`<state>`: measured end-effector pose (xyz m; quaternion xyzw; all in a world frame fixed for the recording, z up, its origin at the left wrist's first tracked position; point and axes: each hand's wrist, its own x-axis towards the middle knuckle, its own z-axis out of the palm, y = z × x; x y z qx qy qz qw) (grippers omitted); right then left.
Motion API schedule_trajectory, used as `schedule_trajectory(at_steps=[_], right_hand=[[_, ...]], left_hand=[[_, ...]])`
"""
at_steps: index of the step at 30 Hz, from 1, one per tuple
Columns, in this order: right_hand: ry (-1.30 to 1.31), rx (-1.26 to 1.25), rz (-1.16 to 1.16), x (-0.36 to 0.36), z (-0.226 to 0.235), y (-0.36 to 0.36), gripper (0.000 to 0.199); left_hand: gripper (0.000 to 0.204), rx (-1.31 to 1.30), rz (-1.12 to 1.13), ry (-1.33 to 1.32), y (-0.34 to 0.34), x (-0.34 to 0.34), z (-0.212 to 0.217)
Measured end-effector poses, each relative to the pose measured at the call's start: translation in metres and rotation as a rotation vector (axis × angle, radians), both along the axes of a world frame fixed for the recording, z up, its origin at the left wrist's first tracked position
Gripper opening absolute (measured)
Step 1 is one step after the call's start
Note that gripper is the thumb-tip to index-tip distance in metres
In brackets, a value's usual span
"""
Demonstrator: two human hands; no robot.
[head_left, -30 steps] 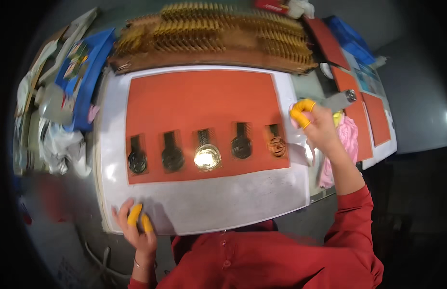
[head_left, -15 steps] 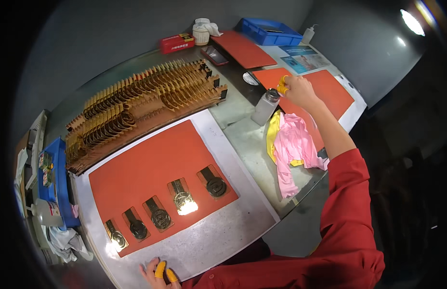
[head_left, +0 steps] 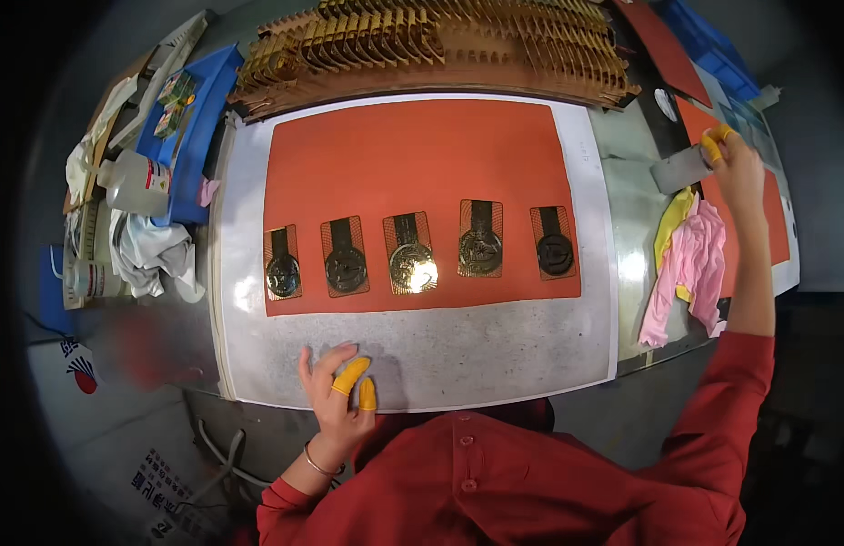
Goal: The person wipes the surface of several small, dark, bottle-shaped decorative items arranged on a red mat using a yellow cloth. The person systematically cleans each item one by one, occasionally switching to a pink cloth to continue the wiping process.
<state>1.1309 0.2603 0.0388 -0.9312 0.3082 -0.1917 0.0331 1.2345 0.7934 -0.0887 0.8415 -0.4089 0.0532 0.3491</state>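
Note:
My left hand, two fingers in yellow finger cots, hovers at the front edge of a white sheet with its fingers apart and nothing in them. On an orange mat atop that sheet lies a row of several thin rectangular meshed metal pieces with dark medal-shaped designs. Off to the right, my right hand, also wearing yellow cots, has its fingers curled together at the top of a grey bottle. Those fingers cover the bottle's top; anything between them is hidden.
A rack packed with similar gold pieces spans the back. Pink cloth and yellow cloth lie below the bottle. To the left stand a blue tray with small boxes, a white plastic bottle and a crumpled cloth.
The view has swung toward the left and down, bringing my left hand more fully into sight. My right hand is still at the bottle's top, its fingers now overlapping it.

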Motion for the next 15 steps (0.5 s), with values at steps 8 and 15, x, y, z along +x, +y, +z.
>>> schedule_trajectory(at_steps=[8, 15], right_hand=[[0.005, 0.468, 0.575, 0.08, -0.1, 0.198, 0.015], [0.112, 0.295, 0.454, 0.114, -0.111, 0.183, 0.015]], left_hand=[[0.03, -0.055, -0.057, 0.047, 0.005, 0.002, -0.003], [0.03, -0.095, -0.057, 0.06, 0.006, 0.003, -0.004]])
